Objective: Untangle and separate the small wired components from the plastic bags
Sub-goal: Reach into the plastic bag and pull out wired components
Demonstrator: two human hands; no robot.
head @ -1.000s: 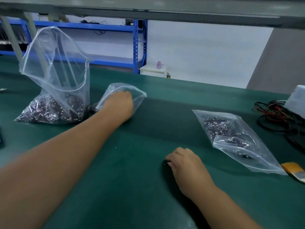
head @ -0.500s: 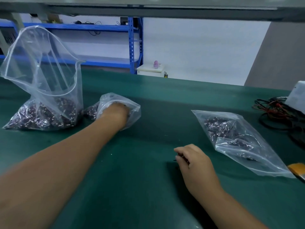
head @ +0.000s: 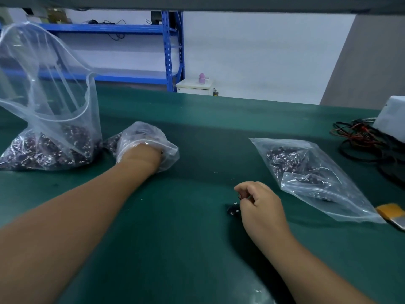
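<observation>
The left hand (head: 140, 155) is pushed inside a small clear plastic bag (head: 153, 134) near the green tabletop's (head: 175, 249) left edge. Its fingers are hidden, so their grip cannot be told. A tall open clear plastic bag (head: 50, 102) of dark wired components stands touching it. Mid-tabletop, the right hand (head: 262, 205) pinches a tiny dark wire piece (head: 240, 195) in curled fingers (head: 248, 187), with 1 small dark clump (head: 233, 209) just beside. A flat clear plastic bag (head: 306, 172) lies toward the right edge.
</observation>
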